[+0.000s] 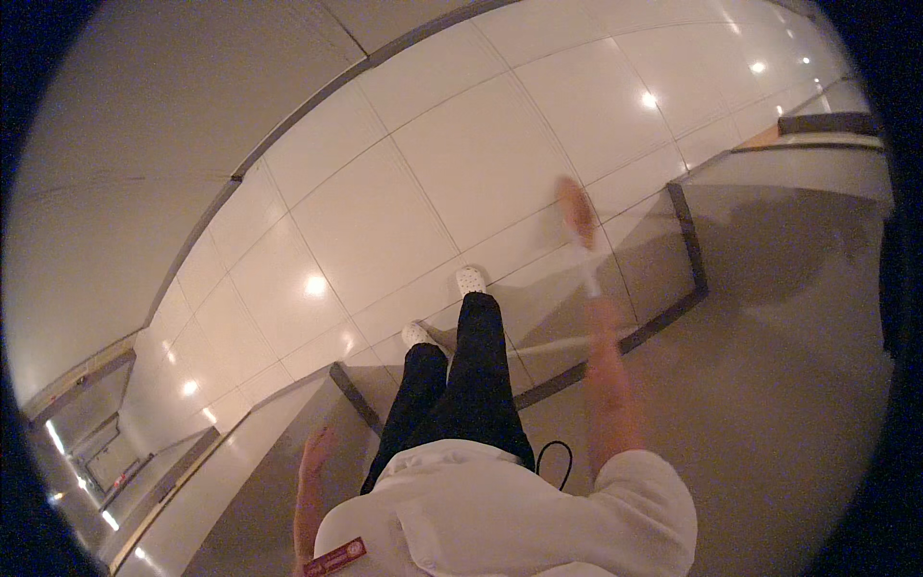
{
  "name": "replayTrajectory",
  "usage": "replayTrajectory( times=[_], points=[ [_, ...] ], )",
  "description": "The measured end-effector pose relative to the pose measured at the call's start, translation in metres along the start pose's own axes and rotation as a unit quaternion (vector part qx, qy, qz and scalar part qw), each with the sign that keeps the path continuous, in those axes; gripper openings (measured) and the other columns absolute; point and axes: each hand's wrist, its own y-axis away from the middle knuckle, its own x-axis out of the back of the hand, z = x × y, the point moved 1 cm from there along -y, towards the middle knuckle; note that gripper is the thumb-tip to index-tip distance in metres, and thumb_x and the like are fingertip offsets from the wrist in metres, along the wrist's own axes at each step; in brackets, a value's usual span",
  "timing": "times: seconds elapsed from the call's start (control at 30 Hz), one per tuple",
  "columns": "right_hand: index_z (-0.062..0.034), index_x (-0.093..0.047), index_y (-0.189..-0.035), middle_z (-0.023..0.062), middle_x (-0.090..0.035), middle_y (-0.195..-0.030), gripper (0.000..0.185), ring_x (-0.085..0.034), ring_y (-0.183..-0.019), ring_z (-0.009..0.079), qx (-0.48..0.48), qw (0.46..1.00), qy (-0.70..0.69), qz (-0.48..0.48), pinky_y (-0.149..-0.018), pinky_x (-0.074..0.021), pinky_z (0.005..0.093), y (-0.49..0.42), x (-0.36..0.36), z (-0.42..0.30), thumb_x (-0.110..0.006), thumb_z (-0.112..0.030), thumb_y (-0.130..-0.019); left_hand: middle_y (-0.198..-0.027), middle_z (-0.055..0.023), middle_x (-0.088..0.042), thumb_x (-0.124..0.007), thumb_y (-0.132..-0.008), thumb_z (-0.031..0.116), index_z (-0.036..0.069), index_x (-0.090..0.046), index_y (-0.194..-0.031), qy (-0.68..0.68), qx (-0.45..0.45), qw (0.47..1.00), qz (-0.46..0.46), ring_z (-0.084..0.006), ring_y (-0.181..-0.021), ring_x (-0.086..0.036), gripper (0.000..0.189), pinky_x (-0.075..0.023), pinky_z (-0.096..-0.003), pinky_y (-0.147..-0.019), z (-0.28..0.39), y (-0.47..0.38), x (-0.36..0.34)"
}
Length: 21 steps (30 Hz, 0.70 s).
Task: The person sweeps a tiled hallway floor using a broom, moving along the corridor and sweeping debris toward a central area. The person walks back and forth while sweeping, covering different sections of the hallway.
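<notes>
My right hand [604,321] is blurred at the end of an outstretched arm. It grips a blurred handheld object [577,213] with a narrow pale middle and an orange-brown far end; its exact kind cannot be told. That far end appears over the pale tiled floor [404,195]. My left hand [317,443] hangs low at my side, dim and holding nothing visible, with its fingers extended. Nearest to it is the shaded wall [267,469]. Below me are dark trousers [469,389] and white perforated clogs [471,280], [416,334].
Dark baseboards [689,238], [353,397] edge the walls on both sides of me. A long wall [159,144] with a dark baseboard curves along the upper left. Further off, a corridor [108,461] opens at lower left. A black cord loop [555,461] shows beside my waist.
</notes>
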Motion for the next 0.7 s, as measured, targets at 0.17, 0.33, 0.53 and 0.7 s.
replayTrajectory(
  times=[0.17, 0.33, 0.53, 0.7],
  points=[
    [-0.0026, -0.060, -0.091, 0.0166, -0.060, -0.091, 0.030, -0.057, -0.085, 0.0339, 0.161, 0.979, -0.073, -0.102, -0.077, -0.0438, 0.0437, 0.097, -0.044, -0.214, -0.042, -0.025, -0.081, -0.088, -0.0089, -0.060, -0.042, -0.084, 0.011, 0.003, -0.049, -0.113, -0.094, -0.151, 0.981, -0.072, -0.0144, -0.075, -0.056, 0.030, -0.0441, -0.0243, -0.070, 0.078, -0.019, -0.065],
    [-0.0032, -0.061, -0.089, 0.0167, -0.060, -0.090, 0.034, -0.058, -0.087, 0.0310, 0.261, 0.952, -0.115, -0.109, -0.078, -0.0434, 0.0423, 0.112, 0.046, -0.203, -0.047, -0.031, -0.076, -0.080, -0.0086, -0.061, -0.041, -0.084, 0.011, 0.003, -0.051, -0.109, 0.033, -0.208, 0.976, -0.050, -0.0144, -0.069, -0.057, 0.028, -0.0453, -0.0259, -0.065, 0.073, -0.034, -0.055],
    [-0.0047, -0.060, -0.090, 0.0161, -0.060, -0.088, 0.037, -0.058, -0.081, 0.0346, 0.039, 0.998, 0.017, 0.051, -0.069, -0.0457, 0.0445, 0.103, 0.146, -0.050, -0.044, -0.036, -0.080, -0.075, -0.0089, -0.061, -0.046, -0.082, 0.020, 0.004, -0.055, -0.104, -0.210, -0.092, 0.972, 0.043, -0.0178, -0.064, -0.058, 0.029, -0.0476, -0.0293, -0.062, -0.063, -0.036, 0.006],
    [-0.0047, -0.062, -0.080, 0.0157, -0.061, -0.077, 0.029, -0.060, -0.072, 0.0337, 0.022, 0.978, 0.052, 0.201, -0.060, -0.0477, 0.0433, 0.072, 0.117, -0.094, -0.046, -0.029, -0.078, -0.078, -0.0099, -0.062, -0.046, -0.080, 0.020, 0.004, -0.055, -0.104, -0.059, -0.003, 0.998, -0.030, -0.0173, -0.066, -0.059, 0.030, -0.0477, -0.0297, -0.063, -0.136, -0.049, 0.028]
  ],
)
